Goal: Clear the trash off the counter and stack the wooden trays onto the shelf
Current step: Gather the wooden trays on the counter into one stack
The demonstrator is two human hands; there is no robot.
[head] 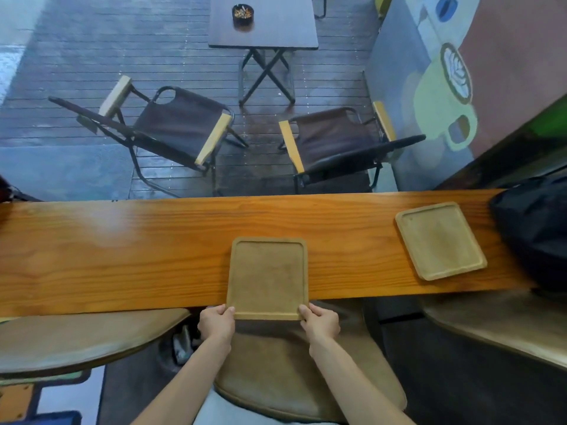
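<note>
A square wooden tray (267, 277) lies on the long wooden counter (122, 256), its near edge sticking out past the counter's front. My left hand (216, 323) grips the tray's near left corner and my right hand (320, 322) grips its near right corner. A second, paler wooden tray (440, 240) rests flat on the counter further right, turned at an angle. No trash shows on the counter top.
A black bag (534, 228) sits on the counter's right end beside the second tray. Stool seats (306, 372) stand under me and to both sides. Beyond the counter are two folding chairs (181, 124) and a small table with an ashtray (242, 12).
</note>
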